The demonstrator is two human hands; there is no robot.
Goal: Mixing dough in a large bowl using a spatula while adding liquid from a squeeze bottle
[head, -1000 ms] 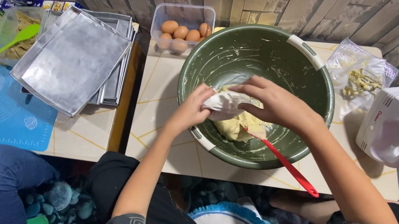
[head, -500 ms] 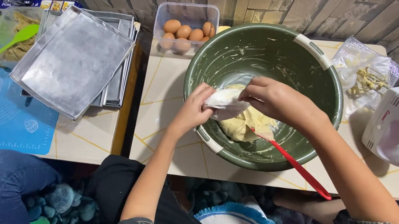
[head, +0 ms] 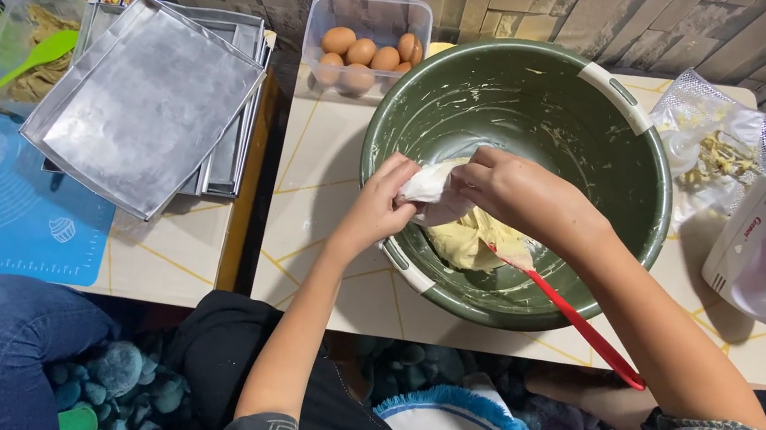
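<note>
- The left hand [head: 382,207] and the right hand [head: 508,191] meet over the green bowl [head: 614,159], both pinching a white bag [head: 427,189] between closed fingers.
- Yellow dough [head: 465,242] lies in the bowl beneath the bag, a red spatula [head: 579,325] leaning on the rim.
- The step in hand looks like squeezing the bag's contents onto the dough.
- The next move calls for a firm squeeze from the bag's top downward.

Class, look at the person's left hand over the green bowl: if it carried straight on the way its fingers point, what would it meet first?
The left hand points up-right, and already touches the white wrapper; just past it, probably the right hand, though depth is unclear.
</note>
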